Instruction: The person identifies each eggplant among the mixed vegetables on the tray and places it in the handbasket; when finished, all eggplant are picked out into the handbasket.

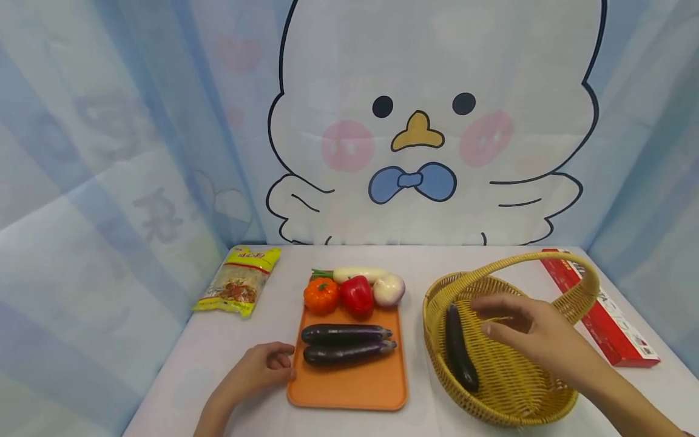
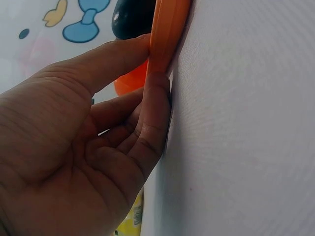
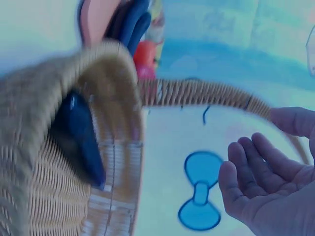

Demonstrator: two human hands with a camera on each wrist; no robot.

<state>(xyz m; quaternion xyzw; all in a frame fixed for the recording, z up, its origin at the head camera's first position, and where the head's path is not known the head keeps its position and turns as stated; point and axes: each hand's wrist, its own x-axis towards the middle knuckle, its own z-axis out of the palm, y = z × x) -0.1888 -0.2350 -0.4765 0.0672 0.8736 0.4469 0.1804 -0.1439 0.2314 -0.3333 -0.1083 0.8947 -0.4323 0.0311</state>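
My left hand (image 1: 255, 371) is at the left edge of an orange tray (image 1: 349, 391). In the left wrist view its thumb lies on the tray's rim (image 2: 166, 34) and the fingers are against the outer side, pinching the edge. Two dark eggplants, a rear one (image 1: 344, 333) and a front one (image 1: 349, 353), lie side by side across the tray. My right hand (image 1: 537, 334) hovers over a wicker basket (image 1: 437, 364), fingers loosely bent and holding nothing. Another eggplant (image 1: 459, 352) lies inside the basket along its left wall.
At the tray's far end sit a small orange pumpkin (image 1: 321, 296), a red bell pepper (image 1: 357, 296), a purple-white turnip (image 1: 389, 289) and a white radish (image 1: 360, 274). The basket's tall handle (image 1: 524, 258) arches above it. A yellow food packet (image 1: 240, 280) lies back left, a red box (image 1: 606, 315) right.
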